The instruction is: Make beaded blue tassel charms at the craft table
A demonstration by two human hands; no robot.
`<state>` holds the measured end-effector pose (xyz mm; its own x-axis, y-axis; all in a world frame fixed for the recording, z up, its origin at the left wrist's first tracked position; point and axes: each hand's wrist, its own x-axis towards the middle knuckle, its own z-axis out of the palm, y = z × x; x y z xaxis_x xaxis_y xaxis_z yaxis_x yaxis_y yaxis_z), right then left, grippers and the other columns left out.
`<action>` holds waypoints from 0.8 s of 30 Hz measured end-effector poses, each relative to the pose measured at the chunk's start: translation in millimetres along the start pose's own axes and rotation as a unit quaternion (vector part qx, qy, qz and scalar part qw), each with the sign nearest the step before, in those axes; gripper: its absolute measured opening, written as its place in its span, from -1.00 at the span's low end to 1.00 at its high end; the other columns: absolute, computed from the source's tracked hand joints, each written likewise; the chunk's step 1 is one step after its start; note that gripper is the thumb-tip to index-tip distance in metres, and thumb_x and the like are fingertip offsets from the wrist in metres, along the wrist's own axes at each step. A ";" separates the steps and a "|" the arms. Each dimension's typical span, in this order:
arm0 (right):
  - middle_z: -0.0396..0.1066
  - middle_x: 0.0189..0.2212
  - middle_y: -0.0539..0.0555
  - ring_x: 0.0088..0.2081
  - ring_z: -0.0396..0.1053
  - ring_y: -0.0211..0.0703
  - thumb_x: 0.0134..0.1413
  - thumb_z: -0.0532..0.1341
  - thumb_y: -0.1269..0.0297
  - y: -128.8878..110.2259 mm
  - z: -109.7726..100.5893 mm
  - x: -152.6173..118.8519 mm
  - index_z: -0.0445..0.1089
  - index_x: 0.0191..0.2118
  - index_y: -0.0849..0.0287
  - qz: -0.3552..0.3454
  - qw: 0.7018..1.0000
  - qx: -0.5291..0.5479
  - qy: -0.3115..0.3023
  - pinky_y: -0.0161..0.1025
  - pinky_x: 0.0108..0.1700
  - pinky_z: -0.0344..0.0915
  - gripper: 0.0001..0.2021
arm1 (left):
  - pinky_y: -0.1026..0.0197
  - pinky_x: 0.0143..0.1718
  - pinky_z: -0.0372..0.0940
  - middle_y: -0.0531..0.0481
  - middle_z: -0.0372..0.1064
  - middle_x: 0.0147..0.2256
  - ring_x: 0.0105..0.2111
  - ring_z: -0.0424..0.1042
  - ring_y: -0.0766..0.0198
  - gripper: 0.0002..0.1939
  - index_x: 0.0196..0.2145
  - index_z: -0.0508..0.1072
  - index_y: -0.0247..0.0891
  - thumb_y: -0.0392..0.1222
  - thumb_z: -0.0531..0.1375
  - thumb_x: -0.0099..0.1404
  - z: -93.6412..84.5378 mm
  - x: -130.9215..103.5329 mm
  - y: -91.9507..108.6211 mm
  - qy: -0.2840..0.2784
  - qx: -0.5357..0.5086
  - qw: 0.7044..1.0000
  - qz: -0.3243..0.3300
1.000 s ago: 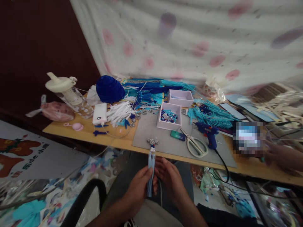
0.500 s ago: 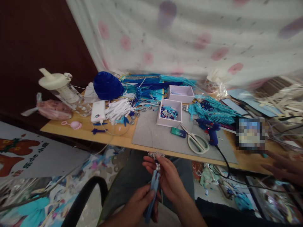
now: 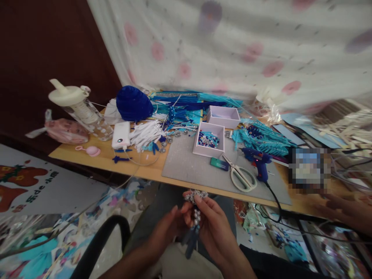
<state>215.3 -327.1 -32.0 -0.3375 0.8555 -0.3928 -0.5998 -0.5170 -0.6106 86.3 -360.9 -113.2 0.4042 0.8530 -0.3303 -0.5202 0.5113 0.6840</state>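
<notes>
A beaded ornament (image 3: 197, 213) with a silvery top, pearl-like beads and blue-grey tassels hangs over my lap, just below the table edge. My right hand (image 3: 213, 224) pinches its silvery top between thumb and fingers. My left hand (image 3: 167, 228) is beside it on the left, thumb raised; its fingers are blurred and partly behind the ornament, so their grip is unclear. Beyond on the grey mat (image 3: 180, 162) lie scissors (image 3: 243, 178), a blue glue gun (image 3: 260, 161), a small green-blue card (image 3: 219, 164) and a white box of beads (image 3: 208, 140).
Left on the table (image 3: 99, 161) are a bottle (image 3: 84, 112), a white power bank (image 3: 121, 135) and white stems (image 3: 145, 135). Teal stems (image 3: 266, 137) lie at right. Another person's hand (image 3: 345, 209) is by a blurred-out screen (image 3: 310, 169). A cable (image 3: 274, 195) hangs over the front edge.
My left hand has come off the tassels and moved up and left. The ornament's silvery top now shows more fully in my right hand, and the tassels hang lower right.
</notes>
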 end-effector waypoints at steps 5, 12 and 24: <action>0.47 -0.52 0.07 -0.60 0.29 -0.39 0.12 0.39 0.11 2.4 1.3 -7.2 0.53 -0.32 0.30 0.000 1.000 -0.013 -0.010 -0.45 -0.55 0.19 -0.71 | 0.21 -0.39 0.26 0.03 0.25 -0.69 -0.62 0.29 0.29 -0.41 -0.60 0.32 -0.25 0.32 0.13 0.29 35.2 9.2 40.3 -0.012 -0.065 0.998 0.005; 0.44 -0.59 0.04 -0.70 0.21 -0.43 0.05 0.42 0.09 -1.4 -4.6 -13.6 0.49 -0.32 0.30 -0.003 1.000 0.004 0.004 -0.47 -0.65 0.02 -0.68 | 0.19 -0.22 0.37 -0.11 0.54 -0.38 -0.36 0.51 0.17 -0.54 -0.18 0.60 -0.34 0.15 0.28 0.24 49.5 15.9 65.4 0.016 -0.042 0.998 -0.050; 0.47 -0.59 0.05 -0.69 0.24 -0.40 0.03 0.42 0.06 -6.5 -9.2 -12.5 0.48 -0.32 0.30 -0.039 0.999 0.002 0.023 -0.46 -0.64 0.05 -0.66 | 0.15 -0.05 0.39 -0.22 0.58 -0.15 -0.08 0.53 0.09 -0.66 -0.25 0.61 -0.31 0.05 0.34 0.23 70.4 36.1 103.9 0.051 0.109 0.993 -0.006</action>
<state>230.1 -334.6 -29.5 -0.2555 0.8906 -0.3761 -0.6254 -0.4490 -0.6382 99.8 -284.4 -8.3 0.3262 0.8585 -0.3958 -0.3357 0.4966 0.8004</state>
